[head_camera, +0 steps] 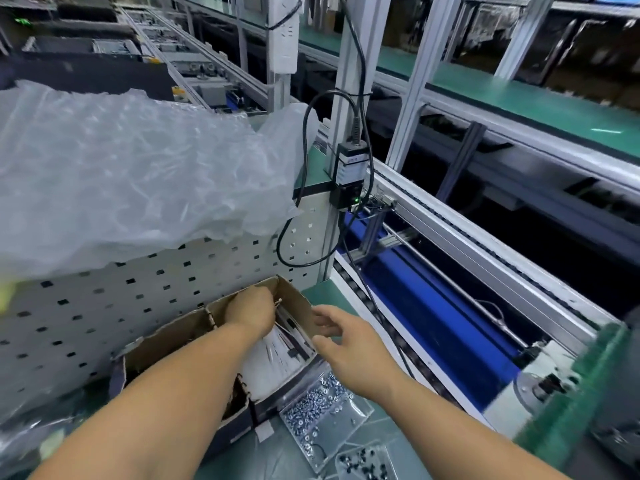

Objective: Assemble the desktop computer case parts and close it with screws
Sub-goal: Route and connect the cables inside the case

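Parts-fetching stage: no computer case in view, nothing shown assembled or screwed yet.

Head view: the left hand reaches into the brown divided cardboard box on the green workbench, fingers curled among bagged cables; what it grips I cannot tell. The right hand hovers spread beside the box's right wall. A clear tray of silver screws sits at the box's near corner.

Both bare forearms reach forward, left hand curled downward, right hand relaxed, fingers loosely spread.
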